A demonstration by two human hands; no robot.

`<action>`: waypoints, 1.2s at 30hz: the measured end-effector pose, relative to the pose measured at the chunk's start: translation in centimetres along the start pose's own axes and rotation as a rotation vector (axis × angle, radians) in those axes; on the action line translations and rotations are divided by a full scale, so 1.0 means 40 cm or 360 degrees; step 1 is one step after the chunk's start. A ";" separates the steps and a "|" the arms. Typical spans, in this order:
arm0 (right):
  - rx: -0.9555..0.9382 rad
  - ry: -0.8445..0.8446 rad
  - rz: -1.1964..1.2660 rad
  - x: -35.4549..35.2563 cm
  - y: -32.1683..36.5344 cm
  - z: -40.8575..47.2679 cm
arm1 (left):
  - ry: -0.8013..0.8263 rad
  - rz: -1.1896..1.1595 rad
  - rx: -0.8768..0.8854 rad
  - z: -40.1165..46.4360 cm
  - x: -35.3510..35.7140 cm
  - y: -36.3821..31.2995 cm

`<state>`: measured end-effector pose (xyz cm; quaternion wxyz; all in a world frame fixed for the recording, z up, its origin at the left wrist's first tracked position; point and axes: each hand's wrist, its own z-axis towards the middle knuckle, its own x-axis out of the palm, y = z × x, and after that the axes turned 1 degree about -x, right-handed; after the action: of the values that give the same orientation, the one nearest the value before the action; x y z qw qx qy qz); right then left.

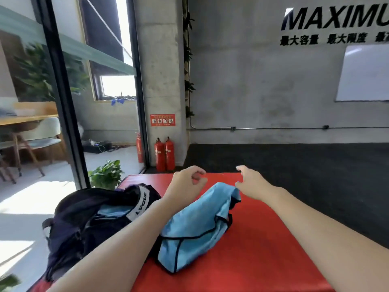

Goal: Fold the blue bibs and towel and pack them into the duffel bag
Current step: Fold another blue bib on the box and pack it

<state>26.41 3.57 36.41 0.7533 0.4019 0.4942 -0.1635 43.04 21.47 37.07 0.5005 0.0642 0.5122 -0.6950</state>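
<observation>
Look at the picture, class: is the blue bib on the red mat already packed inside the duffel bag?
No. The blue bib lies bunched on the red mat, beside the dark duffel bag, not inside it.

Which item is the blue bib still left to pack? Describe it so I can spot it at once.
Find the big red mat that fills the lower middle of the view. On it, between the two forearms and right of the dark duffel bag, lies the blue bib, a crumpled heap. Its light blue cloth with thin black edging sets it apart from the near-black bag.
</observation>
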 end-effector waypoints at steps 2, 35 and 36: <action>0.0026 0.0094 0.0003 0.085 -0.037 -0.022 | 0.0078 -0.0063 -0.0136 -0.044 0.044 0.072; -0.0567 0.0379 0.0498 0.450 -0.092 -0.073 | 0.0167 -0.0206 -0.0152 -0.202 0.304 0.334; -0.0575 0.0429 0.0618 0.442 -0.080 -0.085 | 0.0177 -0.0232 -0.0087 -0.204 0.302 0.328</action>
<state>30.37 6.86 18.88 0.7575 0.3663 0.5248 0.1290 43.64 20.54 17.50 0.4210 0.0514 0.5613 -0.7106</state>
